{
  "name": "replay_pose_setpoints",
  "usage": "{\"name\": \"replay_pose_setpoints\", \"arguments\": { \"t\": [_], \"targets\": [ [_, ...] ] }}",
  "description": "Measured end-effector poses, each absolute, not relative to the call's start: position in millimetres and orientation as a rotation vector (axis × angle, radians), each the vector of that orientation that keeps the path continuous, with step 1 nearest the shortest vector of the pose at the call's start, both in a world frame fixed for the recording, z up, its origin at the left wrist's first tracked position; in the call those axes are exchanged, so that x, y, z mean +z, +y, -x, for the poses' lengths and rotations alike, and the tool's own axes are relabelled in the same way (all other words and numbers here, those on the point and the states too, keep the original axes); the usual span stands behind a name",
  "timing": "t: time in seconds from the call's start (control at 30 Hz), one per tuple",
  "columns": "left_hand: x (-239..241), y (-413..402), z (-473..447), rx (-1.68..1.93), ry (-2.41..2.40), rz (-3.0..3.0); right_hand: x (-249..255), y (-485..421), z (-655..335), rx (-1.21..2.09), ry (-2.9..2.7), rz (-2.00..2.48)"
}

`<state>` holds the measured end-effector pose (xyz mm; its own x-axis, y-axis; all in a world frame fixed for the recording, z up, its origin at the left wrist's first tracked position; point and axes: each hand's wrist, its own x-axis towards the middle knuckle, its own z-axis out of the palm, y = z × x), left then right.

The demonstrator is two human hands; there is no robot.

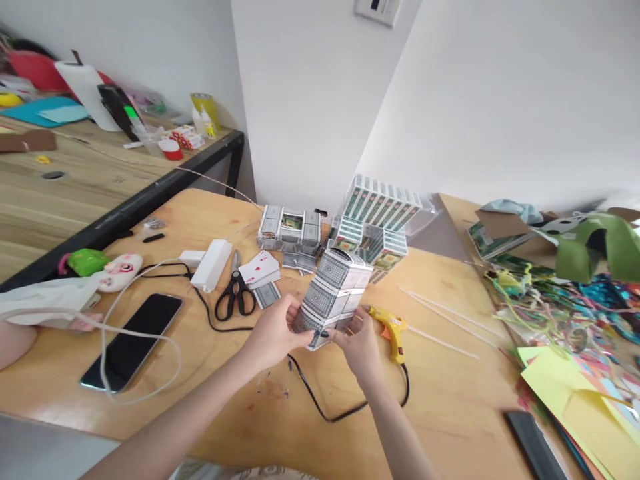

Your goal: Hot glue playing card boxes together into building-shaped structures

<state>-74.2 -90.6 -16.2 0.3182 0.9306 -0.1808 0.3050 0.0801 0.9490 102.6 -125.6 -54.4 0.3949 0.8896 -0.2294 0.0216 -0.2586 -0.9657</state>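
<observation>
Card-covered block (334,293) is held tilted at mid-view, gripped low by left hand (277,332) at eight o'clock and right hand (359,341) at five, glue gun (393,325) at four; judged light, stiff, slick-faced, crushable, best taken by lower corners.

**Paper, plastic and wood everywhere**

The desk (445,393) is smooth wood, bit of a sheen. Card box (333,287) looks like slick printed paper. Glue gun (394,327) is hard plastic, phone (135,350) is glossy glass, scissors (235,280) mix metal with smooth plastic.
</observation>
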Motion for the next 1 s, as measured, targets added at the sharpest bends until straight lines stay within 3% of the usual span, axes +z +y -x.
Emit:
{"name": "replay_pose_setpoints", "arguments": {
  "t": [0.53, 1.0],
  "targets": [
    [-11.3, -65.6, 91.0, 0.628, 1.267, -1.589, -55.1, -114.5, -84.7, 1.052, -0.783, 1.614],
    [-28.7, -92.9, 87.1, 0.76, 1.297, -1.494, -75.0, -123.4, -85.6, 0.995, -0.903, 1.509]
  ]
}}
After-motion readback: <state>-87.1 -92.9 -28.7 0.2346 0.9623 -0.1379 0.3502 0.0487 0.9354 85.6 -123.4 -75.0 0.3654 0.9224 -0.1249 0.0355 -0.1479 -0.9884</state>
